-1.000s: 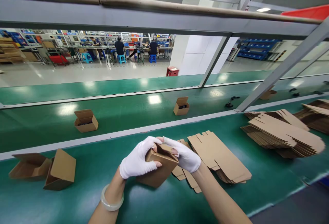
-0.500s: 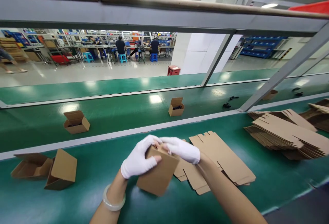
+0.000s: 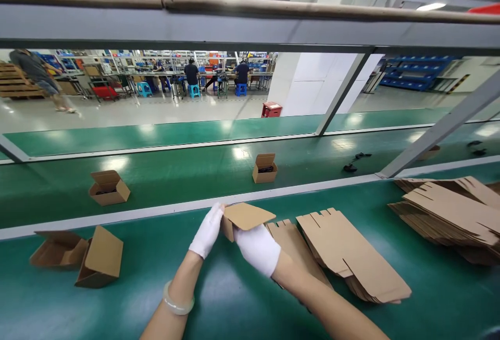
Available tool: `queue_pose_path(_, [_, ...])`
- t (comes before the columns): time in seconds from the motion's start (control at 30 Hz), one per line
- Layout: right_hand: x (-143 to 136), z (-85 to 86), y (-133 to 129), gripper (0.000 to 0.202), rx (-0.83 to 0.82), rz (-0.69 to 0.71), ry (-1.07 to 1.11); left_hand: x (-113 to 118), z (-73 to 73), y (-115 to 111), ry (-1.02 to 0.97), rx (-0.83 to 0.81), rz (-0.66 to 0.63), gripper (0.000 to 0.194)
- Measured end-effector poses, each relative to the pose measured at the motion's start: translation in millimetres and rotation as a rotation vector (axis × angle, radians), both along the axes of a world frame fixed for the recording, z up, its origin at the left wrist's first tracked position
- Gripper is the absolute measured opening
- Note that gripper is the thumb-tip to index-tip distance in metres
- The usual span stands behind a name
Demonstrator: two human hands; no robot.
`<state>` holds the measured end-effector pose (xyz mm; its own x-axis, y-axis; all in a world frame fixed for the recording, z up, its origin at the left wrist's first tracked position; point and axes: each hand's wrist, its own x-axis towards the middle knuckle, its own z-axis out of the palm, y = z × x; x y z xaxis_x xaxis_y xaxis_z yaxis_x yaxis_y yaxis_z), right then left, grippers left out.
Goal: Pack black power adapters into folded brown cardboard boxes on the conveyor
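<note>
Left of the flat carton blanks point(image 3: 351, 256), the left hand point(image 3: 207, 231) grips the cardboard carton point(image 3: 227, 229) — likely light, stiff but creasable, best held by its sides — while the right hand point(image 3: 258, 250), grip unclear, reaches under its lid point(image 3: 250, 215).

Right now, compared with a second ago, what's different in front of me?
The held box has been turned, its flap now sticking out over your right hand, which moved lower. Your left hand is still on it. The two small boxes beyond the white rail slid left; a walking person came further into view. The flat cardboard stayed put.
</note>
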<state>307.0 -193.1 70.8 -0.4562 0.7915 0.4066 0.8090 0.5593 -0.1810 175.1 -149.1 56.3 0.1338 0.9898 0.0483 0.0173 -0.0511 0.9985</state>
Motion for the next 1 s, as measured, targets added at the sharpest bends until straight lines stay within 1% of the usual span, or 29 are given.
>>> queue_pose_path(0.07, [2.5, -2.1, 6.5, 0.029, -0.075, 0.062, -0.131, -6.2, 1.8, 2.1, 0.088, -0.022, 0.002, 0.037])
queue_pose_path(0.13, [5.5, -3.6, 5.9, 0.020, -0.151, 0.114, -0.223, -13.7, 6.6, 4.2, 0.156, -0.014, 0.025, 0.038])
queue_pose_path(0.2, [8.7, -1.4, 0.1, 0.019, -0.180, 0.107, -0.277, -21.3, 11.8, 5.4, 0.207, 0.012, 0.069, 0.038])
queue_pose_path(0.27, [15.1, 7.7, -6.5, 0.015, -0.174, 0.108, -0.291, -29.4, 14.7, 6.5, 0.261, 0.014, 0.089, 0.039])
queue_pose_path(0.33, [29.2, 23.4, -7.4, 0.012, -0.155, 0.102, -0.274, -38.4, 13.9, 9.2, 0.304, -0.001, 0.093, 0.041])
queue_pose_path(0.37, [40.5, 32.6, -3.9, 0.015, -0.142, 0.072, -0.271, -43.0, 12.5, 11.4, 0.314, -0.012, 0.092, 0.042])
queue_pose_path(0.43, [72.9, 50.3, 13.0, 0.019, -0.113, -0.067, -0.305, -51.1, 9.1, 16.7, 0.310, -0.033, 0.088, 0.043])
queue_pose_path(0.47, [93.9, 57.4, 26.1, 0.019, -0.105, -0.172, -0.347, -54.1, 7.8, 19.3, 0.303, -0.042, 0.091, 0.044])
queue_pose_path(0.53, [142.8, 66.5, 57.9, 0.021, -0.146, -0.390, -0.441, -57.3, 6.9, 22.4, 0.300, -0.059, 0.099, 0.044])
queue_pose_path(0.6, [194.6, 68.4, 90.5, 0.027, -0.231, -0.646, -0.481, -57.4, 7.8, 22.2, 0.312, -0.071, 0.105, 0.045])
queue_pose_path(0.67, [241.8, 64.9, 116.5, 0.032, -0.261, -0.774, -0.485, -56.7, 8.9, 20.1, 0.330, -0.080, 0.104, 0.046])
queue_pose_path(0.73, [279.7, 57.5, 133.5, 0.029, -0.295, -0.872, -0.480, -58.1, 7.6, 19.5, 0.359, -0.102, 0.096, 0.047])
queue_pose_path(0.8, [307.5, 48.0, 143.6, 0.025, -0.333, -0.964, -0.467, -63.7, 1.7, 23.4, 0.400, -0.138, 0.096, 0.049])
queue_pose_path(0.87, [326.5, 38.4, 150.7, 0.021, -0.366, -1.046, -0.441, -73.0, -9.4, 32.8, 0.420, -0.174, 0.099, 0.052])
queue_pose_path(0.93, [338.1, 30.9, 157.0, 0.018, -0.382, -1.100, -0.400, -82.6, -23.9, 44.9, 0.406, -0.194, 0.088, 0.055])
queue_pose_path(1.0, [343.1, 27.1, 163.4, 0.017, -0.372, -1.114, -0.346, -88.1, -37.9, 54.5, 0.392, -0.196, 0.069, 0.056])
